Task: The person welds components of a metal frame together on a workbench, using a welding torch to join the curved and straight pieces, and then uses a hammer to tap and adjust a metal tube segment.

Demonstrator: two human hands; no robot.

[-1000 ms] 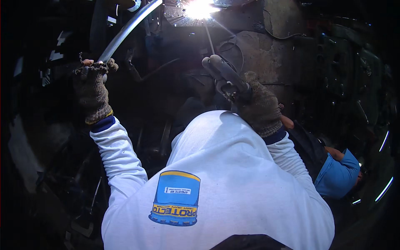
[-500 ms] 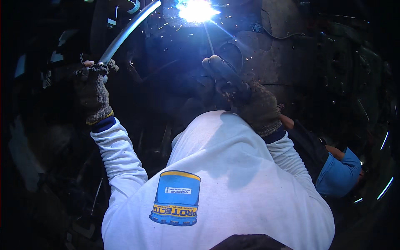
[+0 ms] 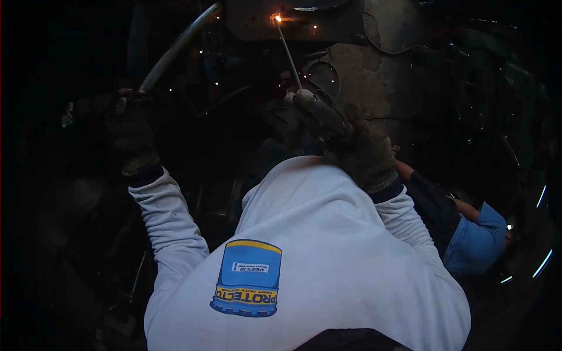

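My right hand, in a knitted glove, is wrapped round a welding electrode holder. A thin welding rod sticks up out of its jaws. Its tip meets a small glowing orange spot on a dark metal piece at the top. My left hand, gloved too and in deep shadow, is closed round the lower end of a pale metal tube. The tube slants up and to the right, its upper end near the dark metal piece. Shadow hides most of the left fingers.
At the right, another person's arm and light blue sleeve show low down. A cable runs over the grey floor patch. A dark ring-shaped thing lies below the metal piece. Small sparks are scattered about.
The bright blue-white arc has gone out, leaving a small orange glow, and the scene is much darker. The holder has dipped slightly. My left hand still grips the tube.
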